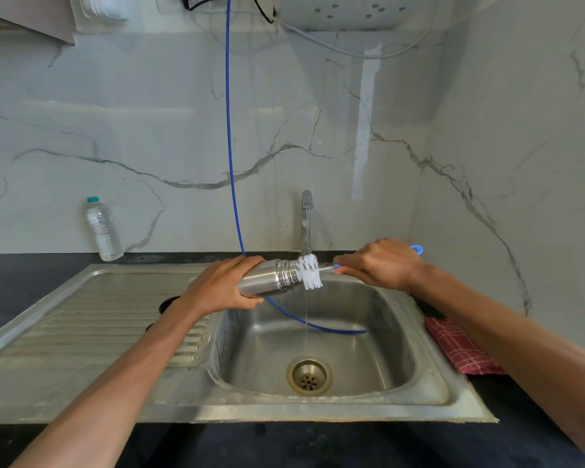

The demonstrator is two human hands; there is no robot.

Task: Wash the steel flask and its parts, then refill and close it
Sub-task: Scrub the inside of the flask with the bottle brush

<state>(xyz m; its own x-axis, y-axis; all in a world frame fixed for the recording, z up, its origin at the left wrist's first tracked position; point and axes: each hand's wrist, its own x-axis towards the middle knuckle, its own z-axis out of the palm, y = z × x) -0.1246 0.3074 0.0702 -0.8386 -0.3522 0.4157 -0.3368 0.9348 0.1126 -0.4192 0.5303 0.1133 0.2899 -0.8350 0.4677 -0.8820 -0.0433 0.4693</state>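
A steel flask (273, 278) lies nearly level over the sink basin (379, 319), its threaded mouth pointing right. My left hand (223, 285) grips its body. My right hand (380, 263) holds the blue handle of a bottle brush (308, 271), whose white bristles sit at the flask's mouth. A thin stream of water runs from the tap (306, 211) past the bristles down toward the drain (309, 374). No flask cap shows clearly; dark shapes are partly hidden behind my left forearm.
A blue hose (230, 136) hangs down the marble wall and curls into the basin. A clear plastic water bottle (102, 229) stands on the dark counter at the back left. A red checked cloth (460, 346) lies right of the sink. The ribbed drainboard (81, 319) lies on the left.
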